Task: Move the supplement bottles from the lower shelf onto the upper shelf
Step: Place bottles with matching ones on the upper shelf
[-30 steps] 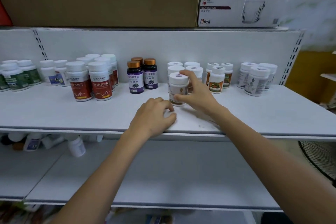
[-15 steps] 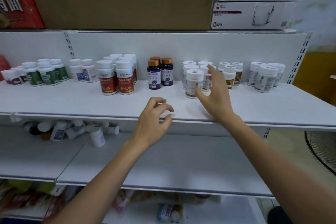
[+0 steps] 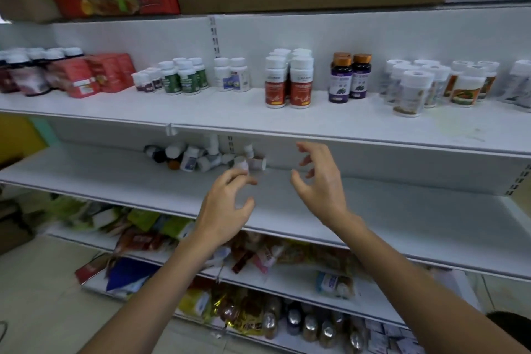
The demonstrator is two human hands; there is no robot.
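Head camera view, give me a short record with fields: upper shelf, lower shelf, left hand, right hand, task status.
upper shelf: upright bottles in grouped rows, among them red-label bottles
lower shelf: pile of bottles lying tumbled at the back
left hand: empty, fingers loosely spread, close to the pile
right hand: empty, fingers spread, right of the pile
status: pile not yet moved up

tipped bottles [image 3: 193, 158] on lower shelf [image 3: 97, 178]

White shelves [image 3: 344, 121] hold white-capped bottles [image 3: 288, 82] with red labels, purple bottles [image 3: 349, 77] with gold caps, pink boxes [image 3: 94, 73].
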